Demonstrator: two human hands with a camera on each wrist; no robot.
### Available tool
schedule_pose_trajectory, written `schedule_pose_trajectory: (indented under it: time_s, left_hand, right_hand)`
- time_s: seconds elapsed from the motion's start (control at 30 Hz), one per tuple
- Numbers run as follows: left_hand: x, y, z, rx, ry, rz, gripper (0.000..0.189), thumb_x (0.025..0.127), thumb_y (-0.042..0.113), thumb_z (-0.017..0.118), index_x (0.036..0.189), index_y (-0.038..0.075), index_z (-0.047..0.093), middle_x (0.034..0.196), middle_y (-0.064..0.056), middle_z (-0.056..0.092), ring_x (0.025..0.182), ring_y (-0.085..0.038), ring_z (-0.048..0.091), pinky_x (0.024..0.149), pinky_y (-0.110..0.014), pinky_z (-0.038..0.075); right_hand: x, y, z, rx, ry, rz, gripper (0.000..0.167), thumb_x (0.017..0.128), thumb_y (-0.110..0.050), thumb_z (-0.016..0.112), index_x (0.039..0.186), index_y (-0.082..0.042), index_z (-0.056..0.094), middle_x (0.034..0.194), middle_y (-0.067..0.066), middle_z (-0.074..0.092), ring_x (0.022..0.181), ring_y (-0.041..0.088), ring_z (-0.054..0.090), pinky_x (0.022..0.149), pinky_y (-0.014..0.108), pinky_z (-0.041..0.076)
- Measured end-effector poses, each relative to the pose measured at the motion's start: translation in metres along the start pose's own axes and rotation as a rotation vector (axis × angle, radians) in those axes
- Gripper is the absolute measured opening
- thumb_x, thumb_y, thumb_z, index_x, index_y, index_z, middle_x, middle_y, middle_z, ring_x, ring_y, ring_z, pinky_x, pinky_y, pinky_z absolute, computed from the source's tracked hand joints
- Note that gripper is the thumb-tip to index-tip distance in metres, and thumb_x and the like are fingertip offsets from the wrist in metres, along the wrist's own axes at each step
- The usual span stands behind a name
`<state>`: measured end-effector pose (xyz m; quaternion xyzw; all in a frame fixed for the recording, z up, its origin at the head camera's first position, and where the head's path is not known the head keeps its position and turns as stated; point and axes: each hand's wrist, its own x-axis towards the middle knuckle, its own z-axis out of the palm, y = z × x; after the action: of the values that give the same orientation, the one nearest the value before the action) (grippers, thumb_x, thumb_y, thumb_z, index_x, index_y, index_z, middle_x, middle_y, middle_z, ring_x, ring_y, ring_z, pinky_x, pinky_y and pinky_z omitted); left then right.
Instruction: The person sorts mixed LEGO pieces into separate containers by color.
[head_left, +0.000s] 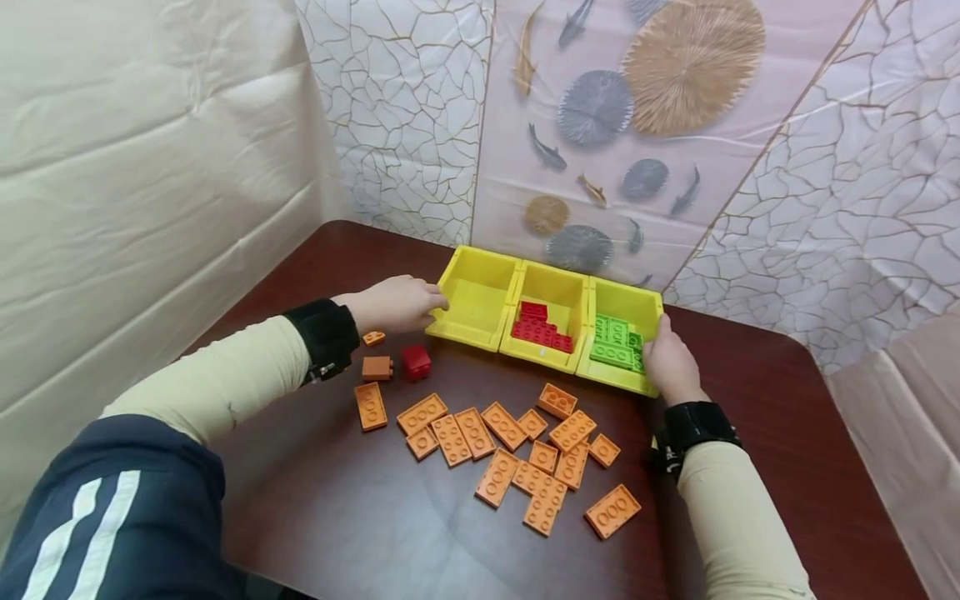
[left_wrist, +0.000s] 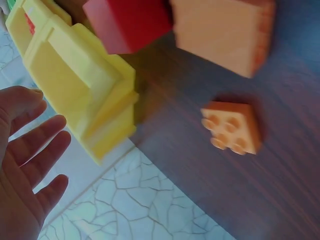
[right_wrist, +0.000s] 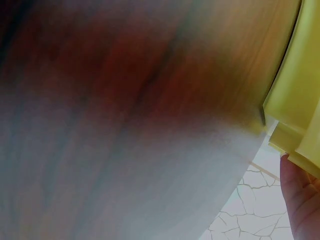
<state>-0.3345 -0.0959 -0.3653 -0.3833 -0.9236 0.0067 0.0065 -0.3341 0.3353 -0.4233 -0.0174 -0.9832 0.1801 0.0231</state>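
Three joined yellow bins (head_left: pixel 468 310) stand at the back of the table. The middle one holds red bricks (head_left: pixel 536 330), and green bricks (head_left: pixel 613 340) lie in the right one. My left hand (head_left: pixel 397 304) is at the outer left end of the row, its fingers extended and spread in the left wrist view, holding nothing. With my right hand (head_left: pixel 672 360) I grip the right end wall of the row; the right wrist view shows only part of that hand against the yellow rim (right_wrist: pixel 285 140). Below my left hand are a red brick (head_left: pixel 416 362) and an orange brick (head_left: pixel 377 368).
Many orange bricks (head_left: pixel 497 477) are scattered flat over the middle of the dark wooden table (head_left: pixel 360 517). A small orange brick (left_wrist: pixel 231 127) lies studs-sideways near the left side. Patterned sheets (head_left: pixel 405 108) hang behind the table.
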Motion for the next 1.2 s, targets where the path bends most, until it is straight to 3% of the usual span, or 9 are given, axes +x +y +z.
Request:
schedule_pose_trajectory:
  time_s: [0.13,0.27,0.43,0.7,1.07,1.2]
  left_hand:
    - [-0.015,0.001,0.005,0.002,-0.001,0.041,0.026,0.089,0.016,0.060,0.113,0.009,0.065,0.106,-0.005,0.065,0.089,-0.021,0.056,0.085,-0.036,0.046]
    - [-0.026,0.008,0.013,0.021,-0.101,0.068,0.030,0.089,0.017,0.063,0.118,0.012,0.063,0.113,-0.004,0.063,0.099,-0.021,0.056,0.088,-0.038,0.045]
    - [-0.033,0.014,0.020,0.022,-0.198,0.045,0.037,0.086,0.016,0.067,0.122,0.015,0.061,0.117,-0.005,0.061,0.104,-0.023,0.054,0.093,-0.040,0.042]
    - [-0.038,0.015,0.026,0.031,-0.213,0.004,0.036,0.084,0.018,0.069,0.120,0.017,0.061,0.110,-0.003,0.061,0.099,-0.021,0.054,0.090,-0.038,0.043]
    - [-0.028,0.017,0.025,0.009,-0.211,0.054,0.034,0.081,0.032,0.072,0.109,0.016,0.062,0.097,0.001,0.059,0.087,-0.018,0.052,0.084,-0.034,0.044]
    - [-0.024,0.020,0.022,0.002,-0.177,0.071,0.033,0.084,0.037,0.068,0.108,0.015,0.062,0.093,0.001,0.057,0.083,-0.016,0.051,0.079,-0.031,0.045]
  right_hand:
    - [-0.003,-0.002,-0.001,-0.008,0.007,0.000,0.061,0.096,-0.010,0.030,0.145,0.006,-0.001,0.116,0.037,0.046,0.090,0.042,0.053,0.069,0.048,0.041]
    - [-0.003,-0.002,0.000,-0.006,-0.001,0.011,0.061,0.096,-0.011,0.030,0.146,0.005,-0.003,0.118,0.037,0.045,0.088,0.040,0.052,0.068,0.048,0.041]
    - [-0.002,-0.001,-0.001,-0.004,-0.004,0.017,0.061,0.096,-0.011,0.030,0.146,0.005,-0.003,0.119,0.037,0.044,0.089,0.041,0.052,0.068,0.048,0.041]
    - [-0.003,-0.003,0.000,-0.005,-0.010,0.006,0.061,0.096,-0.011,0.029,0.145,0.005,-0.004,0.120,0.038,0.043,0.088,0.041,0.051,0.068,0.048,0.041]
    - [0.000,0.000,0.000,-0.003,0.003,0.000,0.061,0.096,-0.010,0.029,0.146,0.004,-0.003,0.119,0.037,0.044,0.088,0.041,0.052,0.067,0.048,0.041]
    - [0.000,0.001,0.001,-0.003,-0.002,-0.002,0.061,0.096,-0.010,0.028,0.146,0.004,-0.003,0.119,0.037,0.045,0.089,0.041,0.052,0.068,0.048,0.041]
